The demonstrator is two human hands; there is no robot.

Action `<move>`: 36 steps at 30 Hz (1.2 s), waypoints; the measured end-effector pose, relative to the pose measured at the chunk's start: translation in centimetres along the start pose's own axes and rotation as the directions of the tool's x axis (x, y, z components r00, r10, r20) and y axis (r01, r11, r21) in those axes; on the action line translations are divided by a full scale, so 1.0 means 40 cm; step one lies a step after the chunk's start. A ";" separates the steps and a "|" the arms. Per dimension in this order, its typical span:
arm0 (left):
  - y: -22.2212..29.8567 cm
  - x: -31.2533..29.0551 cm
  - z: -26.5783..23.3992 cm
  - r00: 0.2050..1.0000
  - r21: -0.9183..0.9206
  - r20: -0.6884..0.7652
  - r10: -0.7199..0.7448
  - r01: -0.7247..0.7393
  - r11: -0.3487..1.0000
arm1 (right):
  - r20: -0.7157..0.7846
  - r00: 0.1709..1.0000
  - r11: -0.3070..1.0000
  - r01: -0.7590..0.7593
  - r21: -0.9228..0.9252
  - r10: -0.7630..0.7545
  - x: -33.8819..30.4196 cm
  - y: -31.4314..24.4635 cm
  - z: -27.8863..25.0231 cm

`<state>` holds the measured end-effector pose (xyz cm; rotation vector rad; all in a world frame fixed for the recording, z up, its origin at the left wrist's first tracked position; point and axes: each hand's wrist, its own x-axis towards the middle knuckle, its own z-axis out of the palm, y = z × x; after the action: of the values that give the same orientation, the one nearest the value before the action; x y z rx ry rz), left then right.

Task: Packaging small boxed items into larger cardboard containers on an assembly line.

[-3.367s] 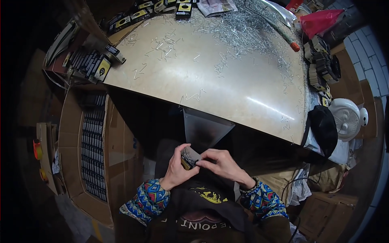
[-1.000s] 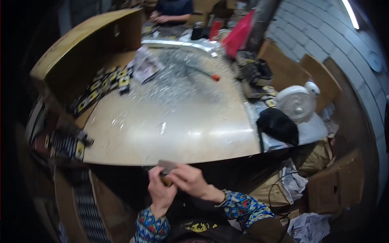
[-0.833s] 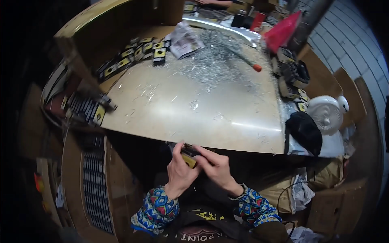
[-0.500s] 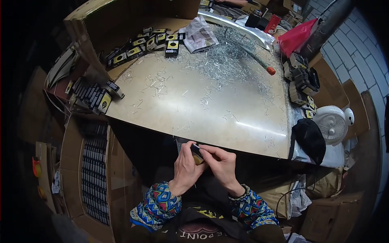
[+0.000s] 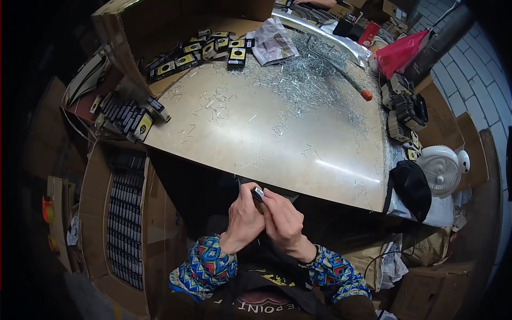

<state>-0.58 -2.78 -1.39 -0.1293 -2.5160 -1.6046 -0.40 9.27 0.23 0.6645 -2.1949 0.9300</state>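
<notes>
Just in front of the table's near edge, my hands meet around a small black box whose white-labelled end shows between them. My left hand has its fingers curled round the box from the left. My right hand presses its bent fingers against the box's right side. Most of the box is hidden by my fingers. On the tabletop beyond lie thin bent metal wire pieces, the nearest of them a short way past my hands.
A dense heap of wire pieces covers the far table, with an orange-tipped bar. Black-and-yellow boxes lie at the far left by a large carton. An open carton of boxes stands lower left. A white fan stands right.
My right hand has closed in toward the left hand, its fingers now bunched at the box. The box has turned so its white-labelled end shows. The view has shifted slightly.
</notes>
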 end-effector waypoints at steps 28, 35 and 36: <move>-0.223 0.311 -0.449 0.767 0.736 -0.501 0.400 0.134 0.664 | 0.521 0.851 0.998 -0.057 -0.041 0.070 0.599 0.007 0.572; -0.335 0.378 -0.421 0.551 0.171 -0.820 0.157 -0.026 0.985 | 0.522 0.835 0.873 -0.375 0.313 0.171 0.483 -0.052 0.554; -0.347 0.373 -0.440 0.571 0.298 -0.794 0.210 0.064 0.952 | 0.480 0.861 0.875 -0.353 0.332 0.165 0.476 -0.072 0.557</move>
<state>-15.96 -24.73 -3.88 0.4523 -1.8900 -0.8764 -19.21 -13.16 3.44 0.8443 -2.5574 1.5451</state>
